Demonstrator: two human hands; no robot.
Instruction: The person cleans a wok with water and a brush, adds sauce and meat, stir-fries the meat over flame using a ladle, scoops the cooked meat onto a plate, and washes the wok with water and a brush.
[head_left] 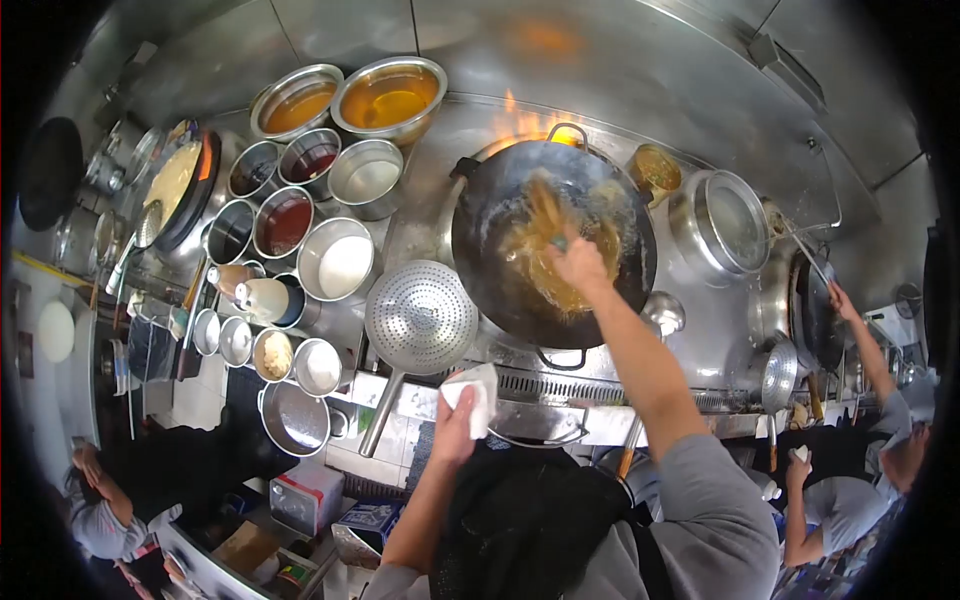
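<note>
My right hand is closed around the handle of a brush, whose bristles are blurred over the inside of a black wok. Brownish, foamy liquid lies in the wok, and flames rise behind its far rim. In my left hand is a folded white cloth, held near the counter's front edge. Just beyond that hand rests a large perforated strainer, its handle pointing towards me.
Metal pots of seasonings and two bowls of orange liquid stand left. A ladle and a round metal pot are right of the wok. Co-workers stand at both sides.
</note>
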